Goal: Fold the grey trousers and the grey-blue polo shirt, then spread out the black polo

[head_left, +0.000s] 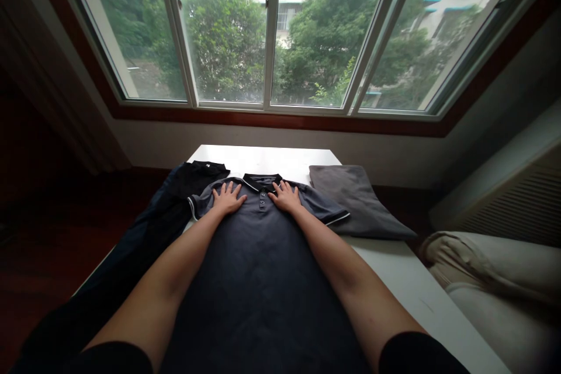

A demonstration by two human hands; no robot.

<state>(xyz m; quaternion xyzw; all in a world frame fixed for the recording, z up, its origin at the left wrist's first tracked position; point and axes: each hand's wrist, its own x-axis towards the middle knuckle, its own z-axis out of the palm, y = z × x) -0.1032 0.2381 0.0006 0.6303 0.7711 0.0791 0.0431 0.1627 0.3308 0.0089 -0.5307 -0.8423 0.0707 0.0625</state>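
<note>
A dark grey polo shirt (263, 263) lies spread flat, front side up, with its black collar at the far end and white trim on the sleeves. My left hand (228, 198) rests on the shirt's left shoulder area with fingers spread. On the other side of the buttoned placket, my right hand (286, 196) lies flat near the collar, its fingers also apart. Neither hand grips the cloth. Under the shirt is a white table (267, 156). My forearms cover parts of the shirt's sides.
Dark clothes (175, 204) lie along the table's left side, partly over its edge. A folded grey cloth (350, 198) sits at the right. Beige bedding-like fabric (495, 269) is piled beyond the right edge. A window (267, 35) spans the wall ahead.
</note>
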